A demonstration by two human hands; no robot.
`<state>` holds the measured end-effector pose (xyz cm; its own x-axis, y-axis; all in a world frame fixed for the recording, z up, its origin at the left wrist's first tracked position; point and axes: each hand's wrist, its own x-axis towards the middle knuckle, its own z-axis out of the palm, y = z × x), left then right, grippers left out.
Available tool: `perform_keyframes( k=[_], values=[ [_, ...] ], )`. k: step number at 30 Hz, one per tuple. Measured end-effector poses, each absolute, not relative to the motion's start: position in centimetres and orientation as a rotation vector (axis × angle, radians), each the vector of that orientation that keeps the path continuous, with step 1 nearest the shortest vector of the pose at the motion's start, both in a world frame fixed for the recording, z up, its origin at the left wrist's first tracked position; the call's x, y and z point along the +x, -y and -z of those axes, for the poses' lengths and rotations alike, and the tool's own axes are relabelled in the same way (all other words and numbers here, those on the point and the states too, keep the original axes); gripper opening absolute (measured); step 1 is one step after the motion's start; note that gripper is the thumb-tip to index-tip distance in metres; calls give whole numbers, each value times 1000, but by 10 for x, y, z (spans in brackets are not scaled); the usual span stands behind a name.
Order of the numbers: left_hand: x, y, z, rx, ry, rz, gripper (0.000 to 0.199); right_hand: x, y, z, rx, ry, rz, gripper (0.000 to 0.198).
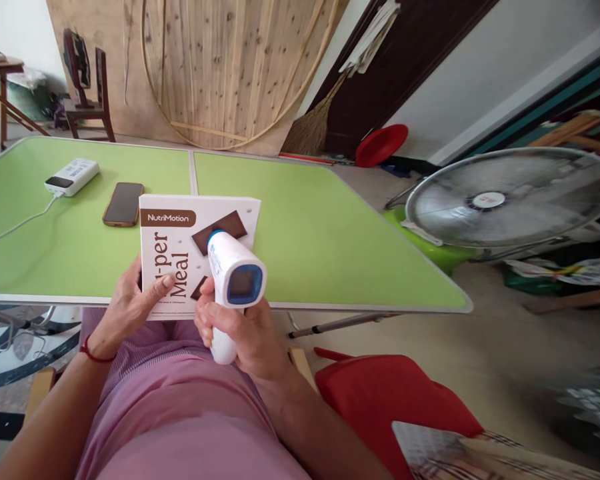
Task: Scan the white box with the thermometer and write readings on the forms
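Note:
My left hand [139, 293] grips a white and brown NutriMotion box [167, 250] by its lower left edge, thumb on the front and the other fingers hidden behind. The box is held upright at the near edge of the green table [300, 240], its printed front facing me. In my right hand [240, 327] is a white and blue infrared thermometer [235, 270], fingers wrapped round its handle. Its dark screen faces me and its front end points at the box's front. Whether the two touch I cannot tell.
A phone [123, 204] and a white power bank [73, 176] with a cable lie on the table's left half. To the right stands a large fan [510, 197]. A red chair [380, 400] is at lower right. A broom [320, 113] leans by the dark door.

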<state>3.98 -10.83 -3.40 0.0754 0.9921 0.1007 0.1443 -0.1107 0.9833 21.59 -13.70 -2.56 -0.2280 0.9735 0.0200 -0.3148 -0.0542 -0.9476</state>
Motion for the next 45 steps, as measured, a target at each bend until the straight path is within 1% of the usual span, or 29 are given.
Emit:
perform_keyframes(
  k=[8,12,16,18,19,21,23,25,27,30,32,34,38,40,43,45],
  values=[
    [39,108,35,1430,-1220,-1165,56,218,137,15,-815,1148,-1571,16],
    [37,107,38,1440,-1230,-1158,56,216,136,15,-799,1147,-1569,14],
    [35,106,41,1489,-1274,-1151,57,217,140,13,-917,1218,-1556,12],
    [34,106,41,1532,-1314,-1153,58,224,142,10,-977,1317,-1456,17],
    [34,105,41,1549,-1323,-1155,58,230,141,9,-979,1356,-1356,22],
    [33,105,42,1561,-1301,-1155,60,248,134,7,-927,1377,-1049,27],
    [33,105,43,1562,-1274,-1157,59,271,116,7,-891,1375,-664,21],
    [32,105,43,1573,-1285,-1164,57,295,90,10,-989,1443,-396,26],
    [32,105,42,1577,-1298,-1173,57,313,61,16,-1162,1654,-412,32],
    [33,106,40,1549,-1323,-1174,61,322,26,27,-1446,1846,-418,42],
    [33,107,39,1539,-1367,-1178,64,315,11,32,-1533,1937,-399,49],
    [34,107,38,1540,-1393,-1184,65,304,2,32,-1534,2034,-348,51],
    [34,106,37,1545,-1398,-1184,66,284,-15,25,-1462,2190,-84,45],
    [34,107,36,1540,-1404,-1177,68,282,-23,23,-1403,2310,-3,41],
    [32,107,36,1514,-1421,-1170,69,291,-32,28,-1373,2492,-32,36],
    [31,108,38,1479,-1419,-1168,68,303,-34,37,-1411,2521,-83,34]
  ],
)
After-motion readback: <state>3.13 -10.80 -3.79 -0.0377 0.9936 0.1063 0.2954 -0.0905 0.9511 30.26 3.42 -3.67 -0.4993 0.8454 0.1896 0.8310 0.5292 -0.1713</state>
